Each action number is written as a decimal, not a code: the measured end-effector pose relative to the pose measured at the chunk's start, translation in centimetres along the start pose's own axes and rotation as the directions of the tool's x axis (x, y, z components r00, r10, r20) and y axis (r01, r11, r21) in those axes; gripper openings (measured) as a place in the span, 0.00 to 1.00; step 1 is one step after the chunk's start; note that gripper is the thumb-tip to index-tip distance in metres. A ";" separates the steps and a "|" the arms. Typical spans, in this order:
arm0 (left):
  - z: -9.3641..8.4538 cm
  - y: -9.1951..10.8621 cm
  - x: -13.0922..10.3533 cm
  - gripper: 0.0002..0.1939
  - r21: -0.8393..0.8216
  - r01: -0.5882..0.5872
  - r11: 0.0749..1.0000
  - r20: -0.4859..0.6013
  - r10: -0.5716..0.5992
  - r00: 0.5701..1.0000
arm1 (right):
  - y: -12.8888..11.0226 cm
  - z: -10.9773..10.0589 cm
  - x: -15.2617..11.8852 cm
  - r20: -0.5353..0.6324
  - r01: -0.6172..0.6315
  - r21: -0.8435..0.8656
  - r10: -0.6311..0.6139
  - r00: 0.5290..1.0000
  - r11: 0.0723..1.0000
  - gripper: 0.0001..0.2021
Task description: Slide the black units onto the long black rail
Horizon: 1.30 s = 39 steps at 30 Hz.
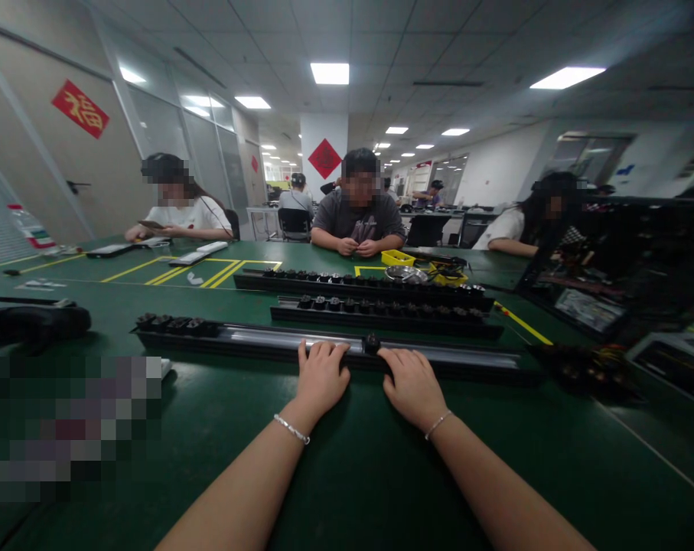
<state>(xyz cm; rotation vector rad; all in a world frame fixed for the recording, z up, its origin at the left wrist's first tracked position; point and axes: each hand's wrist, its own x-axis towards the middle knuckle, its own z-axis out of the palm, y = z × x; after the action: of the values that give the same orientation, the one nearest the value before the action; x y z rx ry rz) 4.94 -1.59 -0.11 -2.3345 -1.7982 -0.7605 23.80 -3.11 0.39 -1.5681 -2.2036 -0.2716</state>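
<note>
A long black rail (266, 337) with a shiny channel lies crosswise on the table in front of me. At its left end sit several small black blocks (177, 323), which look like sockets. One single black block (372, 343) stands in the channel between my hands. My left hand (324, 379) rests on the rail's near edge, left of that block, fingers stretched over the channel. My right hand (414, 386) lies on the rail just right of the block, fingers extended and fingertips close against it; whether they touch is unclear.
Beyond lie two more black rails (392, 315) carrying rows of blocks. A yellow tray (397, 258) and a metal dish (407, 273) stand behind them. Dark cabled parts (596, 371) lie right, a black bag-like thing (37, 321) left. Three people sit across the green table (347, 482).
</note>
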 end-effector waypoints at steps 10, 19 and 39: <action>-0.2 0.0 0.0 0.19 0.020 0.005 1.000 0.024 -0.006 1.000 | 0.4 -0.2 0.1 -0.010 -0.042 0.015 0.042 0.999 0.999 0.18; -0.4 0.1 0.1 0.19 0.013 0.014 1.000 0.048 -0.015 0.999 | 0.7 -0.4 0.0 -0.005 -0.066 0.001 0.066 0.998 0.998 0.17; -0.3 0.0 0.0 0.19 -0.001 0.009 1.000 0.039 -0.009 0.999 | 1.1 -0.7 0.1 0.000 -0.116 -0.015 0.116 0.993 0.993 0.14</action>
<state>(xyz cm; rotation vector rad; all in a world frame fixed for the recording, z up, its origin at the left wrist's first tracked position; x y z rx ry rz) 4.84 -1.65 0.15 -2.3599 -1.8255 -0.7218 24.93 -2.89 0.93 -1.6979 -2.1060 -0.2532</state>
